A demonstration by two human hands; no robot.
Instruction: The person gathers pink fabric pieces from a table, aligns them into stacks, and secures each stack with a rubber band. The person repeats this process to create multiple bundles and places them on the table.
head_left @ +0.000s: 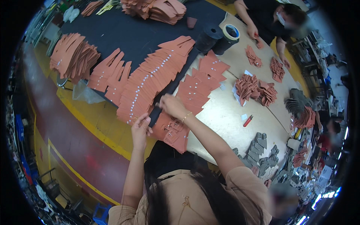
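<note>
the row [157,73] of overlapping orange pieces with white tags lies on the dark cloth [108,32], ahead of both hands. its long axis slants from the near left end up and away to the right, so a reach along it probably has to follow that diagonal rather than go straight forward. the left hand [140,127] is nearer the row's near end, just beside it; the right hand [172,106] is farther forward, at the row's right flank, between it and the right batch [197,88] on the pale table [221,116]. the left thumb and fingers are partly bent and close together; whether they pinch anything i cannot tell. the right fingers curl inward, their tips hard to make out, so i cannot tell their grip either. the near batch [173,131] lies below the right hand, closer to the body.
</note>
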